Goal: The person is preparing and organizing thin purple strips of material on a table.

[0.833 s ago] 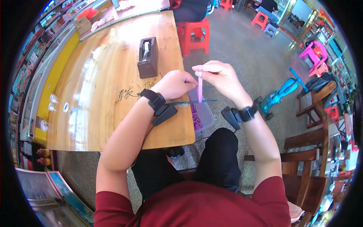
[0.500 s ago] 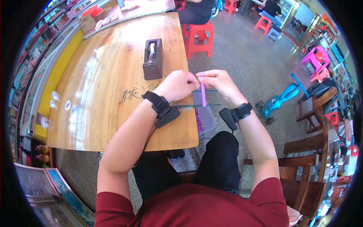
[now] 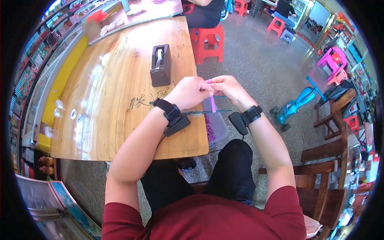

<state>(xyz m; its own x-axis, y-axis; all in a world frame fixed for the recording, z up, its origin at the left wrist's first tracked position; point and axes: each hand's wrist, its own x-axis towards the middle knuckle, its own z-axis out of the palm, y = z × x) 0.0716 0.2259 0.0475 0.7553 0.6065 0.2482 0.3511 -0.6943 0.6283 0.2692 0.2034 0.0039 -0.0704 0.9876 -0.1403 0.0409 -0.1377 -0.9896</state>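
right hand on flat, narrow pink strip

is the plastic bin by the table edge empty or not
Not empty: purple pieces show inside the plastic bin. How full it is, I cannot tell.

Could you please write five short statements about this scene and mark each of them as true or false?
1. The tape dispenser stands on the wooden table. True.
2. The left hand rests on the tape dispenser. False: the left hand is at the pink strip, close to the right hand.
3. The clear tub holds purple pieces. True.
4. The scooter is yellow. False: the scooter is blue.
5. Both wrists wear a black strap. True.
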